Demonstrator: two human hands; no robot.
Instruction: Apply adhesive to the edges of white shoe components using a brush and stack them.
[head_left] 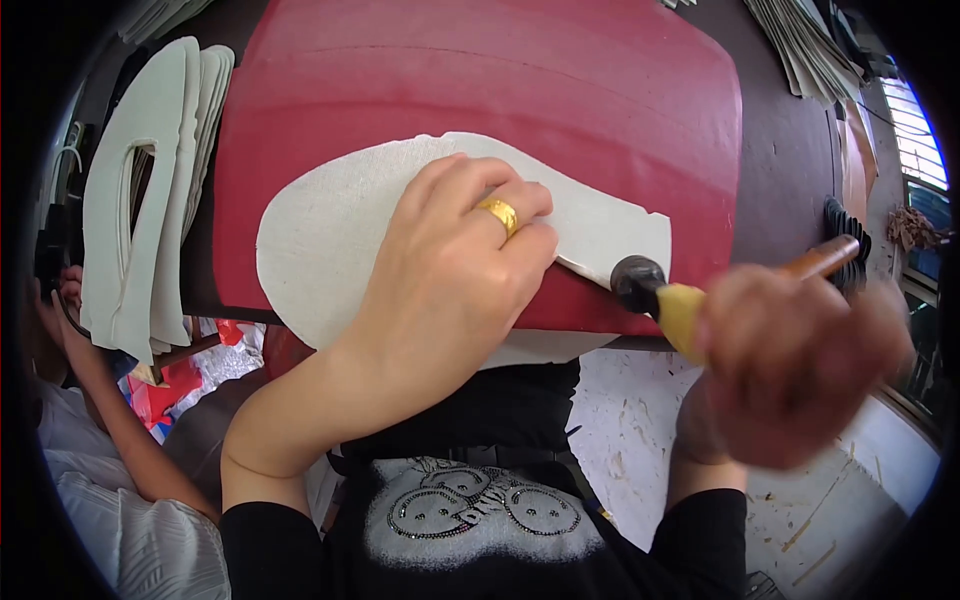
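A large curved off-white leather-like piece (330, 220) lies on a red mat (480, 80), with part of it hanging past the near edge. My left hand (455, 255), a gold ring on one finger, bears down on its middle. The fingers are curled and pressed together at the piece's near edge; the thumb is hidden. My right hand (800, 360), smeared by motion, grips a tool with a dark rounded head (638, 284) and a yellow handle (682, 318). That head is at the narrow right end of the piece. A brown wooden stick (820, 258) sticks out beyond the same hand.
Off-white cut pieces with an oval slot (130, 250) stand stacked at the left. More stacked pieces (800, 45) are at the far right, with dark curved pieces (846, 235) along the table's right edge. Another person's arm (135, 450) is at the lower left.
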